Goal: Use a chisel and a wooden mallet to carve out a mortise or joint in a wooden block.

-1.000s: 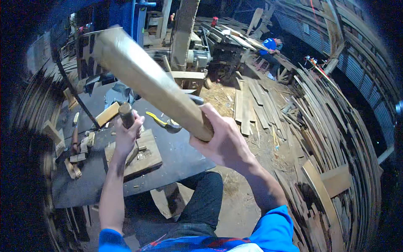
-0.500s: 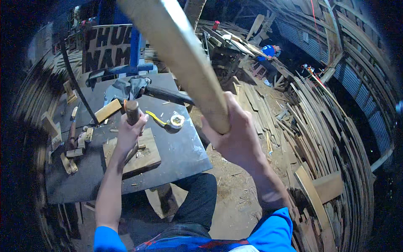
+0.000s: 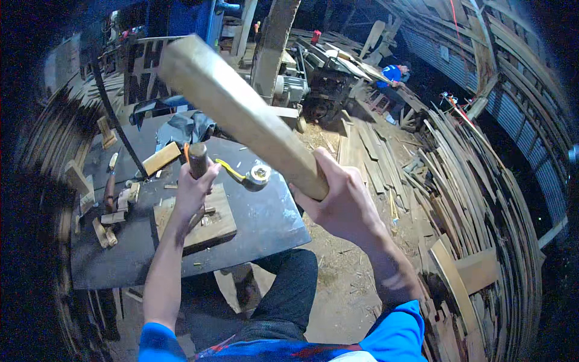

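My left hand [image 3: 196, 187] is closed around the upright wooden handle of a chisel [image 3: 198, 158], over a flat wooden block [image 3: 220, 226] on the dark table. Its blade is mostly hidden by the hand; small chips lie on the block beside it. My right hand [image 3: 341, 193] grips the lower end of a thick, squared wooden mallet [image 3: 241, 114]. The mallet slants up and left, its far end raised above the table and apart from the chisel. Right of the chisel lies a round, white-topped thing with a yellow strip [image 3: 258, 175], perhaps a tape measure.
The table [image 3: 271, 220] also bears a dark cloth [image 3: 184, 130], a pale wood offcut [image 3: 161, 159], a wooden-handled tool [image 3: 110, 187] and several scraps. Long boards [image 3: 476, 211] are stacked at the right. A person in blue [image 3: 393, 75] works far back.
The mallet's far end has come down and left, from beyond the upper edge into full view. My left hand stays on the chisel over the block. The view has shifted slightly.
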